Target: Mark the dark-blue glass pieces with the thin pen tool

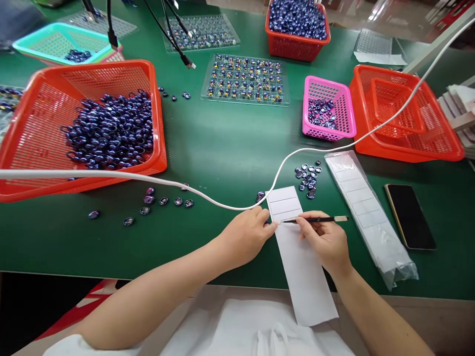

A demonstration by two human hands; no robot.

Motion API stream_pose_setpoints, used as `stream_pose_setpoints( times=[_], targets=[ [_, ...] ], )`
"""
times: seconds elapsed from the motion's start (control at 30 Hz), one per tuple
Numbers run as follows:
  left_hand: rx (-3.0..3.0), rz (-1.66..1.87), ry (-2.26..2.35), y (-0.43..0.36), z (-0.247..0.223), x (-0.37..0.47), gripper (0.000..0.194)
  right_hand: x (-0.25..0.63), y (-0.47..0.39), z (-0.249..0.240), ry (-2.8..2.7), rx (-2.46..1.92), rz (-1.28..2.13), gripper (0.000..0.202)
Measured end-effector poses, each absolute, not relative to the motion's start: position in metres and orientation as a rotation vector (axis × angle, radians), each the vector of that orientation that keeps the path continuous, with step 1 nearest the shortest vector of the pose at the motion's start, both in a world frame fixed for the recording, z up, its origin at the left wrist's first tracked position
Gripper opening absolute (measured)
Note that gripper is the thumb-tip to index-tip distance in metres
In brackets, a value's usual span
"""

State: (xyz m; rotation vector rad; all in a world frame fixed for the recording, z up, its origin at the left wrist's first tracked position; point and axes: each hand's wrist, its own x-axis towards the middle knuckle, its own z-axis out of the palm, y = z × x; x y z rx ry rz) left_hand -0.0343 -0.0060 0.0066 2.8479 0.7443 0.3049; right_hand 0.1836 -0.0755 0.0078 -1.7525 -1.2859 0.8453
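A long white paper strip [306,277] lies before me and hangs over the table's near edge. Black lines divide its upper part. My left hand [247,237] rests at the strip's left edge with fingers curled and pinched; what they hold, if anything, is hidden. In my right hand [328,242] is a slim black pointed tool [321,219], its pale tip close to my left fingertips over the strip. Whether it is tweezers or a pen, I cannot tell. Small shiny dark-blue oval pieces [308,178] lie beyond my right hand, and a few [260,196] beside the strip's top.
A white cable [297,152] crosses just beyond my hands. An orange basket [158,123] of dark-blue loops stands left; a pink basket [347,111] and orange baskets [408,151] stand right. A bagged label pack [365,207] and phone [410,216] lie right. A filled clear tray [245,79] sits farther back.
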Motion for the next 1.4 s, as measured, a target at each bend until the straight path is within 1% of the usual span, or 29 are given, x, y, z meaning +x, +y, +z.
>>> stream_pose_setpoints(
  times=[0.23, 0.47, 0.53, 0.6, 0.7, 0.8, 0.97, 1.1, 1.2, 1.4],
  targets=[
    [2.856, 0.298, 0.756, -0.007, 0.008, -0.033, 0.027, 0.181, -0.076, 0.009, -1.28, -1.698, 0.84, 0.013],
    [2.804, 0.257, 0.784, -0.006, 0.008, -0.034, 0.03, 0.184, -0.074, 0.011, -1.138, -1.649, 0.887, 0.015],
    [2.742, 0.294, 0.814, -0.006, 0.006, -0.035, 0.032, 0.185, -0.074, 0.013, -1.154, -1.645, 0.864, 0.015],
    [2.633, 0.407, 0.863, -0.005, 0.005, -0.037, 0.033, 0.188, -0.077, 0.017, -1.163, -1.632, 0.843, 0.014],
    [2.373, 0.621, 0.888, -0.005, 0.006, -0.037, 0.024, 0.192, -0.088, 0.026, -1.128, -1.618, 0.8, 0.011],
    [2.118, 0.715, 0.85, -0.006, 0.012, -0.033, 0.014, 0.198, -0.099, 0.032, -1.069, -1.577, 0.774, 0.01],
    [1.948, 0.654, 0.911, -0.004, 0.025, -0.014, 0.012, 0.202, -0.104, 0.022, -0.915, -1.506, 0.733, 0.009],
    [1.771, 0.559, 0.966, -0.002, 0.02, -0.001, 0.008, 0.2, -0.099, 0.011, -0.816, -1.442, 0.71, 0.01],
    [1.615, 0.598, 0.91, -0.004, 0.008, 0.003, 0.01, 0.197, -0.099, 0.011, -0.825, -1.453, 0.676, 0.008],
    [1.528, 0.606, 0.855, -0.008, -0.001, 0.003, 0.026, 0.195, -0.105, 0.014, -0.945, -1.504, 0.65, 0.004]
  ],
)
